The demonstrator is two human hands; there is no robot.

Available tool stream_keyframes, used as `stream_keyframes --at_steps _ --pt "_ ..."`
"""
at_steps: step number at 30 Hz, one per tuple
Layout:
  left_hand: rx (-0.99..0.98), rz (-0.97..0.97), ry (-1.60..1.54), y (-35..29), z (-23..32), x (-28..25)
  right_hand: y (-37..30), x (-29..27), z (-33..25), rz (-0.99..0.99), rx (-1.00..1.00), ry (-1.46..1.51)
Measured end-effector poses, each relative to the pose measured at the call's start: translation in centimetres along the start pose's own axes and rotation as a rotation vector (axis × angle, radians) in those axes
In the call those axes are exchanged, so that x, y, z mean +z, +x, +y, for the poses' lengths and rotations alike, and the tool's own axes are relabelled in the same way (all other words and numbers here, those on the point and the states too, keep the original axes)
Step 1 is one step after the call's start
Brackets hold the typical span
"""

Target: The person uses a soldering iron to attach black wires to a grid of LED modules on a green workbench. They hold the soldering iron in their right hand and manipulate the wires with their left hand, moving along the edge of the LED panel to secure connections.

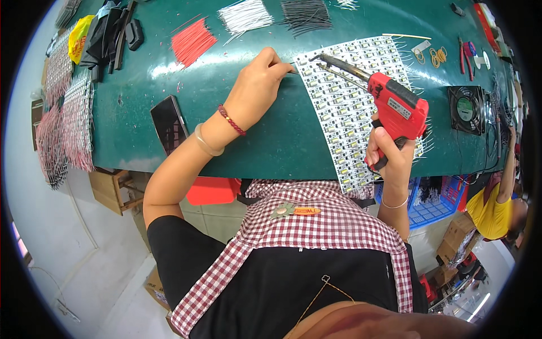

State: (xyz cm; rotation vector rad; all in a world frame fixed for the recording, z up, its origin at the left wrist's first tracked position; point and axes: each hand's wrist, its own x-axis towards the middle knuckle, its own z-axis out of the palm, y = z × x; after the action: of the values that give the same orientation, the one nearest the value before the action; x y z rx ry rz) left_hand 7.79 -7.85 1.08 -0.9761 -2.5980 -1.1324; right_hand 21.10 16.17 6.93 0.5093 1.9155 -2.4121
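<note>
My right hand (390,155) grips a red and black soldering gun (400,107) by its handle. The gun's long metal tip reaches over the upper left corner of a white circuit board panel (336,127), which carries rows of small components. Thin wires stick out along the panel's right edge. Beside that same upper left corner, my left hand (254,85) has thumb and forefinger pinched on a thin dark wire (293,72), of which only a short end shows. Whether the gun's tip touches the panel, I cannot tell.
Bundles of red wires (193,42), white wires (245,17) and black wires (306,16) lie along the far side of the green table (226,152). A phone (169,124) lies left, a fan (467,110) stands right. Wired panels (77,118) hang over the left edge. Pliers (466,56) lie far right.
</note>
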Motion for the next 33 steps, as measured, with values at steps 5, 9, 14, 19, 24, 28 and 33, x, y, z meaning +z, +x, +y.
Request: stream_keyframes --at_steps 5,9,14,19,24,28,33 --pt "0.226 0.056 0.246 -0.5 -0.6 1.1 -0.2 0.0 0.6 -0.002 0.057 -0.057" --pt "0.307 0.079 0.278 -0.9 -1.0 1.9 -0.2 0.2 1.0 0.000 0.061 -0.100" --pt "0.289 0.086 0.234 -0.9 -1.1 2.1 -0.1 0.1 1.4 0.005 0.055 -0.191" --pt "0.269 0.108 0.214 -0.7 -1.2 2.4 0.0 0.2 1.6 0.021 0.038 -0.226" --pt "0.240 0.094 0.170 -0.6 -1.6 2.6 0.0 0.2 1.9 0.008 0.068 -0.291" --pt "0.227 0.107 0.140 -0.5 -1.3 2.6 -0.1 0.1 1.8 0.012 0.045 -0.299" --pt "0.209 0.115 0.103 -0.5 -1.0 2.5 -0.3 0.1 1.1 0.037 0.058 -0.271"
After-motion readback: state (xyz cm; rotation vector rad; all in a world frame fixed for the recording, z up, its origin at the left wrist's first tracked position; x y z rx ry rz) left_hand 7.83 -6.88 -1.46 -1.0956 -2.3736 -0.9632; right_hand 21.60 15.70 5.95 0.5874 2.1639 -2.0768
